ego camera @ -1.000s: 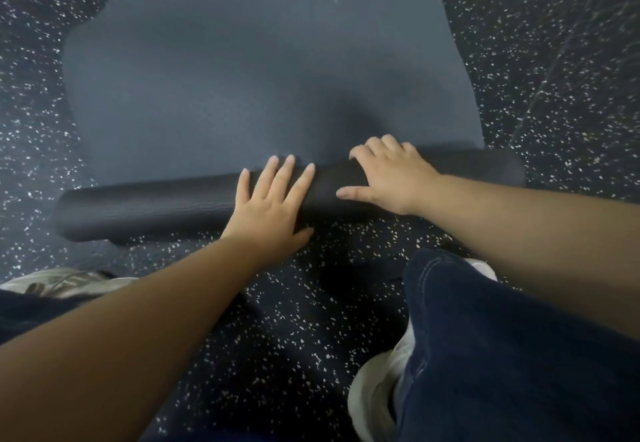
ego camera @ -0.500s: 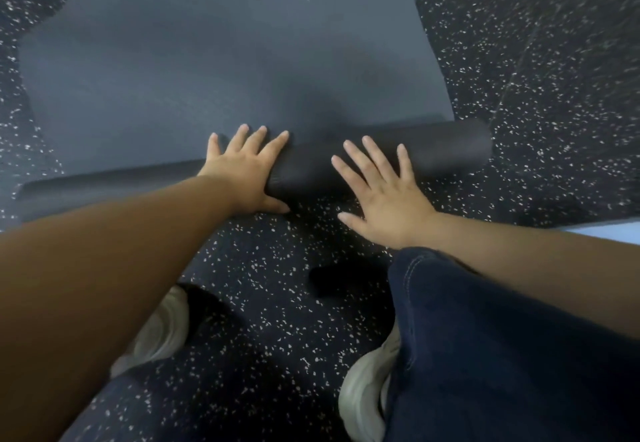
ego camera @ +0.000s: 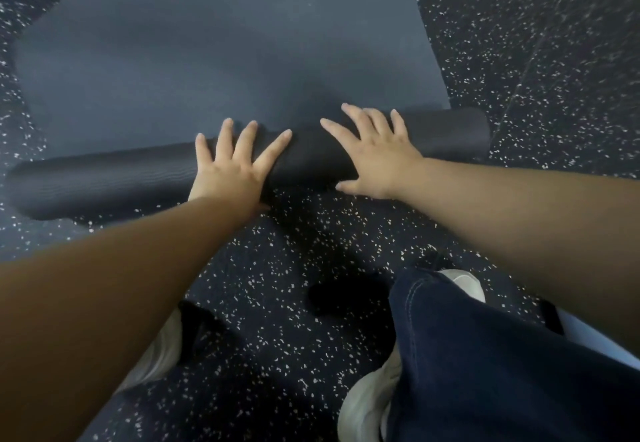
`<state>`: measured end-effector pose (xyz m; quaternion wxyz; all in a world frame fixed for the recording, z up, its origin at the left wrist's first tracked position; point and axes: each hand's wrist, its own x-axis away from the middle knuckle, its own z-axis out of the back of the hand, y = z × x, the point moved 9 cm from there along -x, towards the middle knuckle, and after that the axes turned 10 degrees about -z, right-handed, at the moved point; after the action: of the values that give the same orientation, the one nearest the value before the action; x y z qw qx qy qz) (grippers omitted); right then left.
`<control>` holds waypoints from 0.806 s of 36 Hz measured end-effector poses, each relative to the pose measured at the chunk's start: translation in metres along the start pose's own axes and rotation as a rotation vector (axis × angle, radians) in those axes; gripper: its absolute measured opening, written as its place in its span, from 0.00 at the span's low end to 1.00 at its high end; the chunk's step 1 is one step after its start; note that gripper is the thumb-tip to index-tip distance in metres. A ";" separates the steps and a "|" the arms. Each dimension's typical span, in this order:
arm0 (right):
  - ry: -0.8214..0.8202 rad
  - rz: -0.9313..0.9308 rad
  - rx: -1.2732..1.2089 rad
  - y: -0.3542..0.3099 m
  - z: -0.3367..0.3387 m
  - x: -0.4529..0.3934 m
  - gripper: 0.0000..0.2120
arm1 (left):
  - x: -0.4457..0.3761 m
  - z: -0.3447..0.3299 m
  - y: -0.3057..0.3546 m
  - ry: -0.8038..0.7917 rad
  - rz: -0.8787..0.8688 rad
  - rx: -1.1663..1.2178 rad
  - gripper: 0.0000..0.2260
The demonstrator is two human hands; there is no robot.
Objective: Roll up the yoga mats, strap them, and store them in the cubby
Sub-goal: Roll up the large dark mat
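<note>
A dark blue-grey yoga mat (ego camera: 214,50) lies on the floor, its near end wound into a roll (ego camera: 104,178) that runs from the left edge to the right. My left hand (ego camera: 235,164) lies flat on the middle of the roll with its fingers spread. My right hand (ego camera: 374,151) presses on the roll a little further right, fingers straight and splayed, thumb near the floor. The flat part of the mat stretches away beyond both hands. No strap and no cubby are in view.
The floor (ego camera: 536,61) is dark rubber with white speckles. My knee in dark jeans (ego camera: 485,355) and two white shoes (ego camera: 363,407) are close below the hands. The mat's left edge is wavy near the upper left corner.
The roll has moved forward over the flat mat. My right hand shifted from the floor side of the roll up onto its top; my left hand stays flat on it.
</note>
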<state>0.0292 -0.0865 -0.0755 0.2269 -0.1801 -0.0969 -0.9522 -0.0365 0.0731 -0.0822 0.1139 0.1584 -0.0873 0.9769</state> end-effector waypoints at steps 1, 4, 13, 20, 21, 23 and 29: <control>0.041 0.014 0.044 0.000 0.003 0.000 0.48 | -0.003 0.001 -0.003 -0.011 0.016 0.005 0.54; 0.138 0.094 0.203 -0.005 0.005 0.005 0.46 | -0.011 0.005 -0.010 -0.021 0.044 0.010 0.55; 0.168 0.107 0.164 -0.013 0.002 0.012 0.43 | -0.029 0.014 -0.030 0.004 0.003 0.228 0.44; 0.189 0.167 0.044 -0.016 0.011 0.014 0.41 | -0.010 0.012 -0.025 0.061 0.039 0.332 0.37; 0.172 0.167 0.048 -0.016 0.010 0.015 0.42 | -0.007 0.011 -0.023 0.064 0.039 0.326 0.37; 0.154 0.159 0.062 -0.015 0.006 0.016 0.43 | 0.001 0.008 -0.018 0.068 0.034 0.313 0.37; 0.161 0.183 0.131 -0.014 0.001 0.032 0.37 | 0.018 0.003 0.002 0.083 0.005 0.309 0.36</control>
<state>-0.0031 -0.0865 -0.0634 0.3310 -0.0962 -0.1236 -0.9305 -0.0531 0.0743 -0.0734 0.0894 0.1335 0.0685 0.9846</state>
